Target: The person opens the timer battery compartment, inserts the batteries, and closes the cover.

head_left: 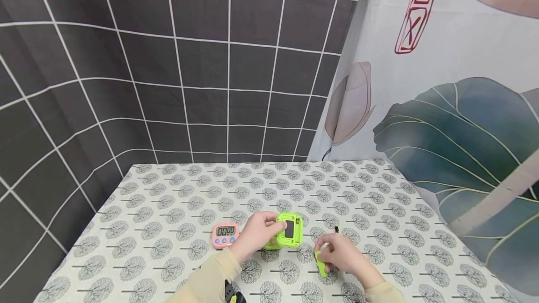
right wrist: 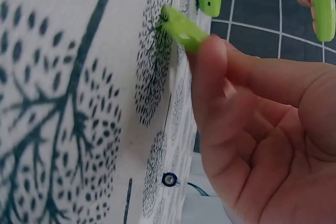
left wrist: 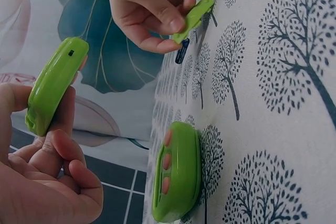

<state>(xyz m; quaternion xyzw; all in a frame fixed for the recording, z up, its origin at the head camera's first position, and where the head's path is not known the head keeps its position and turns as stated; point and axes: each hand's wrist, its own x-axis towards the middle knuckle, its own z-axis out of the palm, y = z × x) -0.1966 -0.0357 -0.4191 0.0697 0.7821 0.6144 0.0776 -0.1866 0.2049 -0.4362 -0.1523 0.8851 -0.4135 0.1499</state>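
Observation:
My left hand holds up a green digital timer, gripping it between thumb and fingers. Its back, with a dark rectangle in the middle and what looks like an open battery slot, faces the head camera. Pinched in the fingertips of my right hand is a small green battery cover, a little above the table. A dark battery lies just beyond that hand, its round end showing in the right wrist view. Under the held timer a second green timer with pink buttons sits on the table.
A pink timer with blue buttons reads 00:00, left of my left hand. The table wears a tree-print cloth. Behind it hangs a dark grid curtain, with a leaf-print cloth on the right.

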